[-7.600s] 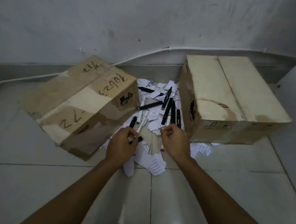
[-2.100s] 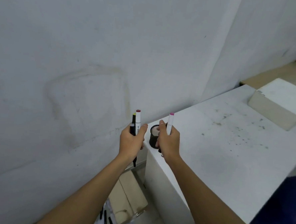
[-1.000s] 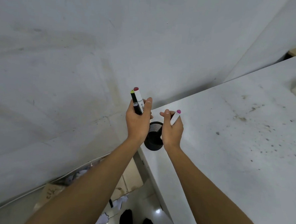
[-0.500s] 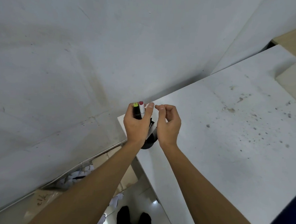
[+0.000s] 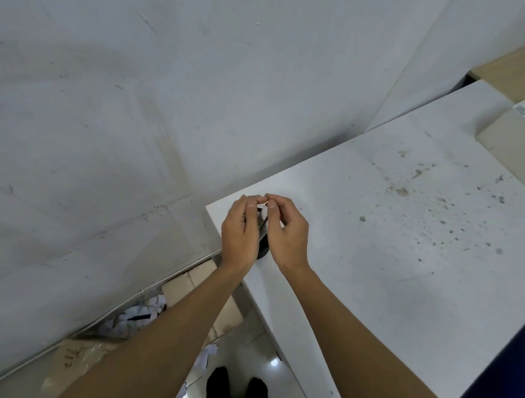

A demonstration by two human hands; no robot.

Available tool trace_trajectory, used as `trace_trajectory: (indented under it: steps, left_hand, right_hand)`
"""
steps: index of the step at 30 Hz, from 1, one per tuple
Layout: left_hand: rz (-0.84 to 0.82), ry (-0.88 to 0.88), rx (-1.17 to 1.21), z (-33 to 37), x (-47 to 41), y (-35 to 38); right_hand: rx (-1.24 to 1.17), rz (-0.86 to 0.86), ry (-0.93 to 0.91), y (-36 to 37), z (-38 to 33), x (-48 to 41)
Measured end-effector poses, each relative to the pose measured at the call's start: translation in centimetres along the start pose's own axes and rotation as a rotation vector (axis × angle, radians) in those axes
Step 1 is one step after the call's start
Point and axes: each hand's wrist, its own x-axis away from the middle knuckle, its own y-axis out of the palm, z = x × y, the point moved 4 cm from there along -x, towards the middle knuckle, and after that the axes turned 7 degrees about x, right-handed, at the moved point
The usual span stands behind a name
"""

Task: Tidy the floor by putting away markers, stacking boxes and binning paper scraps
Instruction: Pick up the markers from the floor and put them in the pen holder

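A black pen holder (image 5: 262,250) stands on the near corner of the white table (image 5: 391,237), mostly hidden by my hands. My left hand (image 5: 240,233) is curled over it, and a bit of a black marker (image 5: 259,210) shows between its fingers. My right hand (image 5: 288,231) hovers right beside it, loosely curled and holding nothing, its fingertips meeting those of the left hand. On the floor below, white paper scraps (image 5: 131,320) and a black marker (image 5: 139,317) lie between two cardboard boxes (image 5: 185,286) (image 5: 73,359).
A grey wall (image 5: 169,100) rises just behind the table's corner. A beige box (image 5: 516,143) sits at the table's far right. Something dark blue (image 5: 508,380) lies past the table's near edge. My feet (image 5: 234,391) stand on the shiny tiled floor.
My left hand has dropped over the holder, and the marker tips that stuck up from it no longer show. The pink-tipped marker left my right hand earlier.
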Motion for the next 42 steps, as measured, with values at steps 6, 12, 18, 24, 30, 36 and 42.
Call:
trace_trajectory:
  steps: [6, 12, 18, 24, 30, 36, 42]
  left_hand:
    - [-0.122, -0.053, -0.085, -0.6, -0.3, 0.2]
    - [-0.259, -0.157, -0.067, -0.3, -0.8, -0.1]
    - [-0.066, -0.191, 0.096, -0.2, -0.2, -1.6]
    - [-0.007, -0.160, 0.127, 0.7, 0.6, -1.9]
    - [0.154, -0.103, 0.080, 2.2, 1.9, -2.3]
    - [0.231, -0.080, 0.128, 3.6, 5.8, -4.3]
    - [0.214, -0.071, 0.121, 3.7, 10.4, -8.3]
  right_hand:
    - [0.123, -0.064, -0.182, 0.4, 0.0, 2.0]
    - [0.202, -0.174, -0.170, -0.2, 0.1, 1.2]
    - [0.129, -0.155, -0.186, -0.3, -0.3, 3.1]
    - [0.289, -0.124, -0.049, -0.4, 0.3, 2.5]
    - [0.295, -0.027, -0.134, -2.3, -1.3, 2.6]
    - [0.251, 0.032, -0.306, -3.3, -4.3, 5.7]
    - [0.104, -0.180, -0.323, -1.2, -6.4, 9.5]
